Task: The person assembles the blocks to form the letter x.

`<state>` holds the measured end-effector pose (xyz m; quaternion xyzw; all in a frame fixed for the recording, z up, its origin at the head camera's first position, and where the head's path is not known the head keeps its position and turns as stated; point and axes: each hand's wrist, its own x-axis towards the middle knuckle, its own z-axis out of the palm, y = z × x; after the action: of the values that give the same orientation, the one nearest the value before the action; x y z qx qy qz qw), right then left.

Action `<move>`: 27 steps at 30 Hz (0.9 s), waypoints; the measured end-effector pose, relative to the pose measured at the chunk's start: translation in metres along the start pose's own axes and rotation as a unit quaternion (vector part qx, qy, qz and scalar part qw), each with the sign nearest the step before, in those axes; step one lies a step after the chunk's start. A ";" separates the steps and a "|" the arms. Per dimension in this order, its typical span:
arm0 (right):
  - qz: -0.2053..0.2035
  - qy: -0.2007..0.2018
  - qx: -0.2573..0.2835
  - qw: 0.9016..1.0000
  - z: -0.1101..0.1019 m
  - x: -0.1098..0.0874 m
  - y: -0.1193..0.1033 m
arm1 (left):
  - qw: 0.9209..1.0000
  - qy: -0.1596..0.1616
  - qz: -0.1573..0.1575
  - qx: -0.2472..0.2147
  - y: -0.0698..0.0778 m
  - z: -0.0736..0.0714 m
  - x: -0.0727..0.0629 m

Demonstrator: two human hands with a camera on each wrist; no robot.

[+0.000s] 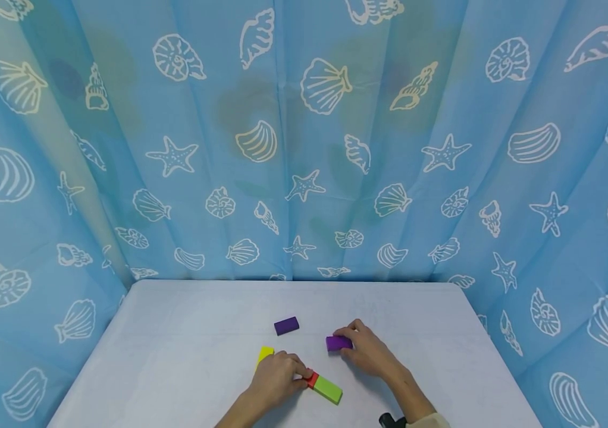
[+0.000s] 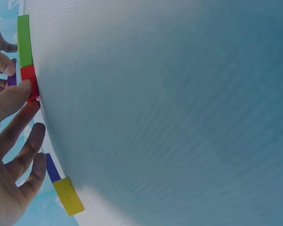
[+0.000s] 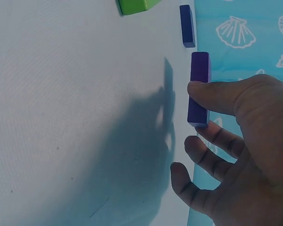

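My left hand [image 1: 276,379] pinches a red block [image 2: 30,83] between thumb and index finger, the other fingers spread. End to end with the red block lies a light green block [image 1: 328,390] on the white table. To the right and farther back, my right hand [image 1: 369,352] holds a purple block [image 3: 199,106], thumb across its face and a finger at its end. A shadow falls on the table beside it in the right wrist view. Beyond my left hand, a yellow block [image 1: 265,353] is partly hidden behind the knuckles in the head view.
A dark purple block [image 1: 286,326] lies by itself farther back on the white table [image 1: 191,339]. A blue curtain [image 1: 282,238] with white shell prints hangs around the table's back and sides. A black object [image 1: 391,421] is near the right forearm at the bottom edge.
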<state>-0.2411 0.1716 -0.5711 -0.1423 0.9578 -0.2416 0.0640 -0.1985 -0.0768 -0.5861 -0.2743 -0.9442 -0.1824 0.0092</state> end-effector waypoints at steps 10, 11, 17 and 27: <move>-0.026 -0.016 0.006 1.000 -0.001 -0.003 -0.004 | 1.000 0.015 0.012 0.003 0.000 0.000 -0.002; -0.029 -0.016 0.005 0.999 -0.001 -0.003 -0.004 | 1.000 0.016 0.013 0.003 0.000 0.000 -0.002; -0.046 -0.017 0.003 0.999 0.001 -0.004 -0.005 | 1.000 0.018 0.012 0.002 -0.001 0.000 -0.002; -0.061 -0.023 0.009 0.998 0.005 -0.006 -0.003 | 1.000 0.004 0.000 -0.009 0.002 -0.002 -0.002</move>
<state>-0.2341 0.1687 -0.5739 -0.2049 0.9434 -0.2506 0.0723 -0.1958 -0.0771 -0.5842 -0.2735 -0.9425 -0.1920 0.0106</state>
